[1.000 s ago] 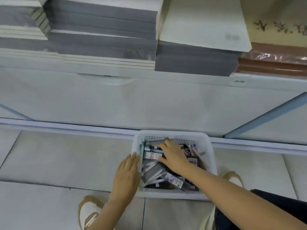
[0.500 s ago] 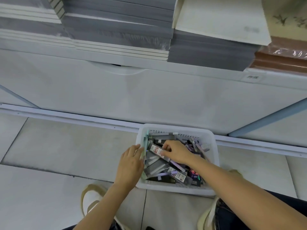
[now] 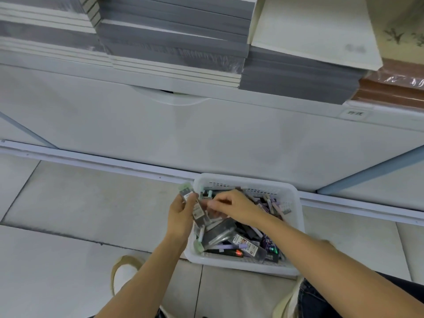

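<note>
While the left hand (image 3: 181,216) grips a slim grey pen pack with a pale green end (image 3: 193,203) over the left rim of the white perforated plastic basket (image 3: 249,180), its fingers curl round the pack. How many packs it holds is hard to make out. The right hand (image 3: 237,208) reaches across from above the basket, fingers curled, with the tips at the same pack. Motion blur hides whether they pinch it or only touch it. More jumbled pen packs (image 3: 243,243) fill the basket, partly covered by the right forearm. The basket sits on the pale tiled floor (image 3: 80,203) against a white shelf front (image 3: 206,134). Stacked grey notebooks (image 3: 174,42) above are cut off by the top edge.
</note>
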`<act>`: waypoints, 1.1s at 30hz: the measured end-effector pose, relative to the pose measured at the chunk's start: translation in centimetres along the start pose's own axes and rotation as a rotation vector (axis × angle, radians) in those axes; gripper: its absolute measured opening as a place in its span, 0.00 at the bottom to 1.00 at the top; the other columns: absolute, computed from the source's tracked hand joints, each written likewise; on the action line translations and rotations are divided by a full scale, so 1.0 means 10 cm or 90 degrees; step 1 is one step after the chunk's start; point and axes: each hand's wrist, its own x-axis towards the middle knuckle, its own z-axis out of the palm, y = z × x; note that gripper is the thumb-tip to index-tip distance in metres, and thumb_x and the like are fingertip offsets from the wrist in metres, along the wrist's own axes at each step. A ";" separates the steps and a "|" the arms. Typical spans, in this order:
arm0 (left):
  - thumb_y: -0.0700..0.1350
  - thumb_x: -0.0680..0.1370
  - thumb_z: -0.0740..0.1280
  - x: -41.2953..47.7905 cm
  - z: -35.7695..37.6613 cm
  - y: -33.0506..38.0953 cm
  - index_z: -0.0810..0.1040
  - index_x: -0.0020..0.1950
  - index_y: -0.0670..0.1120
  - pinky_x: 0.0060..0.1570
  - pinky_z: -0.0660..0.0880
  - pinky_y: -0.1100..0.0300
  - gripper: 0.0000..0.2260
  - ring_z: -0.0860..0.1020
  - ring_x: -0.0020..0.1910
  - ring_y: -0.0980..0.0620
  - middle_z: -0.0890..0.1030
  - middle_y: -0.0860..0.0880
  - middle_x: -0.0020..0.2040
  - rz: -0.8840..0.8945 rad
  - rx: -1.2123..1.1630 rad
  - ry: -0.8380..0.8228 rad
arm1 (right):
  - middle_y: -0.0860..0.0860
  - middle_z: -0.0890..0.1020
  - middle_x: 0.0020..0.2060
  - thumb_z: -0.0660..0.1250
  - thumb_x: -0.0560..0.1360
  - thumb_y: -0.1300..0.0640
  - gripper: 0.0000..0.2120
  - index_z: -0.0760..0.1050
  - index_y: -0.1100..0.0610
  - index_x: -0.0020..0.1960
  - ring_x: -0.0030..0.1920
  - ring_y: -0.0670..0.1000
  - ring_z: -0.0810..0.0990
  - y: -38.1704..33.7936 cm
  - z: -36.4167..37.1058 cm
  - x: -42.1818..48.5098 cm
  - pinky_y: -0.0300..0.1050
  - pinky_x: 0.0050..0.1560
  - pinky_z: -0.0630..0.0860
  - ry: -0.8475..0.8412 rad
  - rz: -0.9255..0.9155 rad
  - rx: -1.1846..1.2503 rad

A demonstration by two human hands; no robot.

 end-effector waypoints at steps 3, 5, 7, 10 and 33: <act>0.43 0.82 0.60 0.07 -0.18 -0.02 0.74 0.50 0.42 0.32 0.79 0.56 0.06 0.82 0.32 0.45 0.80 0.44 0.33 -0.004 0.000 0.079 | 0.47 0.80 0.54 0.66 0.78 0.51 0.14 0.76 0.54 0.61 0.48 0.45 0.79 0.09 0.01 0.16 0.43 0.53 0.76 0.193 0.028 -0.073; 0.43 0.81 0.61 0.09 -0.26 -0.05 0.74 0.50 0.43 0.29 0.77 0.59 0.05 0.78 0.29 0.48 0.77 0.45 0.32 -0.036 0.021 0.092 | 0.50 0.74 0.63 0.66 0.78 0.50 0.24 0.67 0.55 0.70 0.52 0.46 0.76 0.12 0.05 0.29 0.41 0.54 0.72 0.164 0.060 -0.122; 0.44 0.81 0.62 0.10 -0.29 -0.10 0.73 0.49 0.44 0.28 0.75 0.60 0.04 0.76 0.28 0.49 0.76 0.46 0.32 -0.059 0.044 0.075 | 0.52 0.70 0.66 0.67 0.77 0.47 0.29 0.64 0.57 0.72 0.57 0.50 0.75 0.12 0.17 0.45 0.44 0.57 0.71 0.106 0.077 -0.208; 0.44 0.81 0.63 0.11 -0.32 -0.15 0.73 0.49 0.44 0.29 0.76 0.61 0.05 0.76 0.29 0.50 0.76 0.46 0.32 -0.064 0.067 0.051 | 0.54 0.69 0.62 0.69 0.74 0.45 0.29 0.68 0.59 0.68 0.59 0.53 0.73 0.11 0.34 0.63 0.44 0.57 0.70 0.116 0.094 -0.232; 0.39 0.80 0.64 0.14 -0.37 -0.18 0.72 0.56 0.44 0.40 0.78 0.55 0.06 0.80 0.33 0.52 0.79 0.44 0.37 -0.052 0.132 -0.009 | 0.54 0.80 0.52 0.69 0.76 0.60 0.14 0.73 0.58 0.60 0.48 0.51 0.79 0.15 0.75 0.39 0.46 0.54 0.77 0.244 0.076 0.004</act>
